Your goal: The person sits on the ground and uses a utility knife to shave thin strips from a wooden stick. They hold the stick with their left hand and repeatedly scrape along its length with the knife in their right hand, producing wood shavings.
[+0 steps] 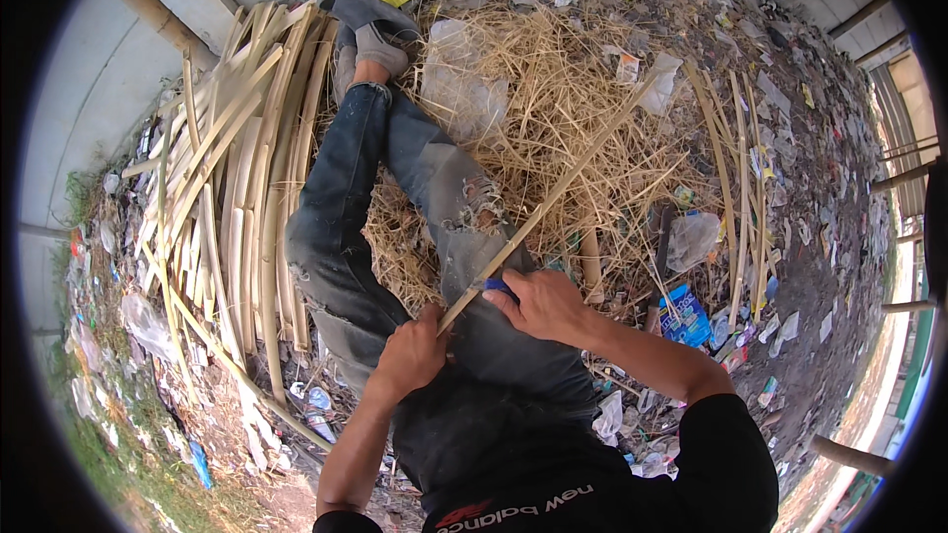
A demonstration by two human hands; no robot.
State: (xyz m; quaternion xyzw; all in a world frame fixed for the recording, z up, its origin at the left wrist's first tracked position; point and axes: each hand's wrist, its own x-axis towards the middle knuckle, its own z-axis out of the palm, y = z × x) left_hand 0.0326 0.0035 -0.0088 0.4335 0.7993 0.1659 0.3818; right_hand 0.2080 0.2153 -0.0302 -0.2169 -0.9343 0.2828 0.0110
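Note:
A long, pale bamboo strip (563, 185) runs slantwise across my thighs, its far end over the shavings. My left hand (410, 350) is closed around its near end, close to my lap. Farther up the strip, my right hand (548, 306) is closed, with a small blue object (500, 287) between thumb and fingers, pressed against the strip. Most of that object is hidden by the fingers, so its kind does not show. My outstretched legs in worn dark trousers (341, 202) lie beneath the strip, crossed at the ankles.
Several split bamboo strips (237, 207) are piled left of my legs. A heap of thin shavings (563, 99) spreads ahead and to the right. More strips (741, 188) lie farther right, near a blue packet (685, 317). Litter covers the ground; a pale wall (99, 69) stands at left.

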